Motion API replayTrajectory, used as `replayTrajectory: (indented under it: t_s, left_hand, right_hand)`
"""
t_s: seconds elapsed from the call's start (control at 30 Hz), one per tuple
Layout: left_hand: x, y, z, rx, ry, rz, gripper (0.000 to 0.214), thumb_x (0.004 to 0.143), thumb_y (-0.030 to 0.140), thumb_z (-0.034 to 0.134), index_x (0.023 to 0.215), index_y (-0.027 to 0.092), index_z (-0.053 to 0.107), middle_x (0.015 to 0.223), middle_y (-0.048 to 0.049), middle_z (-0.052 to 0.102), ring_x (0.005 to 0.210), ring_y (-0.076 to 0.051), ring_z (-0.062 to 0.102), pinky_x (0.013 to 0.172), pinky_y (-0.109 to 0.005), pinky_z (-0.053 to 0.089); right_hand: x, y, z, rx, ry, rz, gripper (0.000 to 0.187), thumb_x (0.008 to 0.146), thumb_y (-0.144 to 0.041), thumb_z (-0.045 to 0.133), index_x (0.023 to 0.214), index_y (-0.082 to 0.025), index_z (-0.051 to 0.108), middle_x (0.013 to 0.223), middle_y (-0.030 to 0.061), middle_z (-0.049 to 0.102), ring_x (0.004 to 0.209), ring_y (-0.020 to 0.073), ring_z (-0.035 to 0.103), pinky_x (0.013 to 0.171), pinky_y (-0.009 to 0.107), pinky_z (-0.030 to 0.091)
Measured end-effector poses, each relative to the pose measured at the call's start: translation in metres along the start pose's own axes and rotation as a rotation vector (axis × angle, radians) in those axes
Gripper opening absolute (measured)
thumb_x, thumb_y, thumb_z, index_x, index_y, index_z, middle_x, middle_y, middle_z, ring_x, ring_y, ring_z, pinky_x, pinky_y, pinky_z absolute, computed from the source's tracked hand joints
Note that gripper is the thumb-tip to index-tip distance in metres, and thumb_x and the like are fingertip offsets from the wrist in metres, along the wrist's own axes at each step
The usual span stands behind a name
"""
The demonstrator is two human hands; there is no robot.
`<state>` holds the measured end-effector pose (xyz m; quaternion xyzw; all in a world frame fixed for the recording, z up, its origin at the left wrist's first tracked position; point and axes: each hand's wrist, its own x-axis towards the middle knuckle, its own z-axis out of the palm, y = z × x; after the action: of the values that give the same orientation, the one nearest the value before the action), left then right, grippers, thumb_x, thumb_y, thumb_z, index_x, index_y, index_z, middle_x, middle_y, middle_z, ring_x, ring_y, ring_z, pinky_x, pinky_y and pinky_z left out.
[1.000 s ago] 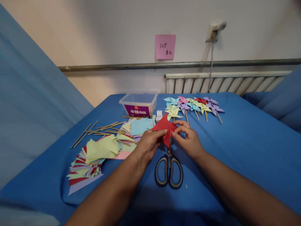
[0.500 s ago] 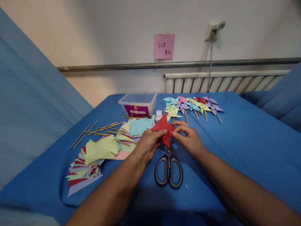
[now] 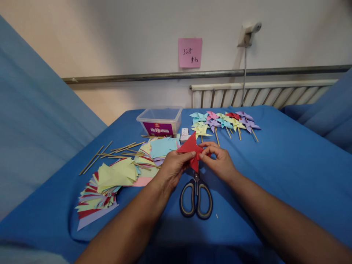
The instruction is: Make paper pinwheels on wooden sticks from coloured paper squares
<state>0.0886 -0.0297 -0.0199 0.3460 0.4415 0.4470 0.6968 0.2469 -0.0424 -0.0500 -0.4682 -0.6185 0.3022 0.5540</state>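
Holding the red pinwheel paper with the left hand, with the thumb flat on top near the middle and the other fingers tucked under, mostly hidden. Pinching the right edge of the same paper with the right hand, using the thumb and a finger, pressed close together. Too small to tell how much paper is in that pinch. Right between the two hands and touching both: to the right of the left thumb, to the left of the right fingertips. Longest from the top tip to the bottom tip, pointing away at one end and back toward the body at the other. No nearer to one hand than to the other.

Just below the bottom tip, scissors with dark loops toward the body and blades partly hidden by the red paper. Past the left hand, a pile with light blue paper on top, then a fanned-out paper pile, and thin sticks. Behind the red paper, a small white box and a clear tub. Farther off, to the right, pinwheels on sticks. Underneath, a blue cloth.
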Motion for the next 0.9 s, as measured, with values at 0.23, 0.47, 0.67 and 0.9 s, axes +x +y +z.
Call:
replayTrajectory:
  t_s: [0.23, 0.47, 0.67, 0.9]
  left_hand:
    - [0.0, 0.0, 0.001, 0.013, 0.007, -0.002, 0.015, 0.065, 0.011, 0.079, 0.078, 0.014, 0.073, 0.075, -0.0082, 0.074, 0.062, -0.018, 0.065, 0.062, -0.029, 0.052]
    - [0.0, -0.001, 0.001, 0.026, 0.023, 0.008, 0.017, 0.064, 0.013, 0.079, 0.08, 0.016, 0.073, 0.071, -0.0067, 0.072, 0.062, -0.019, 0.065, 0.061, -0.029, 0.051]
    - [-0.004, 0.006, -0.002, 0.119, -0.086, -0.006, 0.014, 0.063, 0.015, 0.076, 0.077, 0.016, 0.074, 0.071, -0.0076, 0.072, 0.058, -0.019, 0.064, 0.058, -0.029, 0.051]
    - [-0.005, 0.013, -0.006, 0.418, -0.17, -0.011, 0.003, 0.058, 0.012, 0.071, 0.059, 0.015, 0.069, 0.055, -0.0047, 0.064, 0.048, -0.013, 0.052, 0.047, -0.024, 0.04]
  right_hand:
    - [0.0, 0.001, 0.001, -0.016, -0.015, 0.017, 0.015, 0.076, -0.024, 0.065, 0.062, -0.022, 0.063, 0.104, 0.0075, 0.067, 0.1, 0.0231, 0.063, 0.089, 0.04, 0.045]
    - [-0.001, -0.001, 0.003, 0.01, -0.023, 0.025, 0.016, 0.076, -0.026, 0.066, 0.06, -0.021, 0.063, 0.1, 0.0076, 0.067, 0.102, 0.0246, 0.063, 0.091, 0.04, 0.045]
    - [0.004, -0.002, -0.002, 0.4, 0.032, 0.288, 0.033, 0.067, -0.039, 0.079, 0.094, -0.024, 0.064, 0.101, 0.0049, 0.07, 0.1, 0.0231, 0.065, 0.088, 0.039, 0.05]
    - [0.002, -0.004, -0.008, 0.6, -0.284, 0.424, 0.039, 0.064, -0.033, 0.084, 0.095, -0.02, 0.063, 0.085, 0.0015, 0.071, 0.073, 0.0173, 0.068, 0.068, 0.031, 0.054]
